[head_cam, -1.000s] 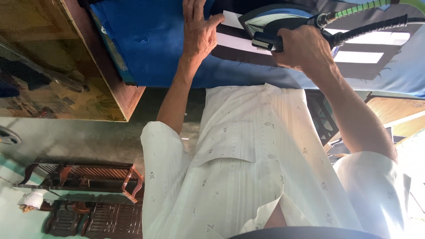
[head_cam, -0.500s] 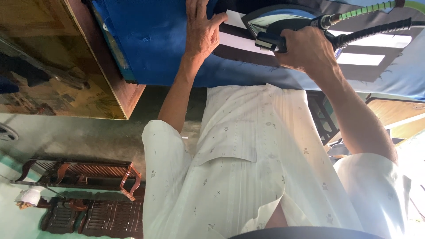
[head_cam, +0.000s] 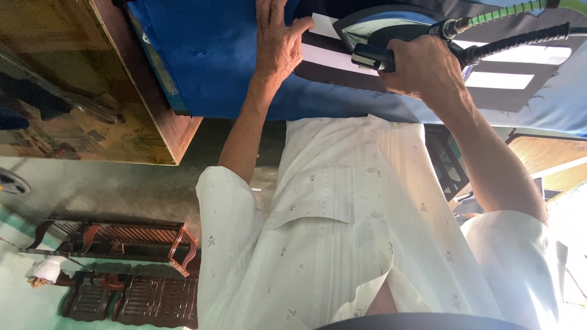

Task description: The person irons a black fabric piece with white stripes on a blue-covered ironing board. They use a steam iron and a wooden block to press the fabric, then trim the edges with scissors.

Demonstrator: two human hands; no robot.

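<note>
Right hand [head_cam: 425,67] was closed around handle of steam iron [head_cam: 382,33], grip holding it firmly; iron was set on black-and-white striped cloth [head_cam: 501,79] at far right of blue-covered bench [head_cam: 208,61]. Left hand [head_cam: 278,43] was pressed flat, fingers spread wide, on cloth edge just left of iron. Green hose [head_cam: 501,11] and black hose [head_cam: 520,36] were run rightward from iron.
</note>
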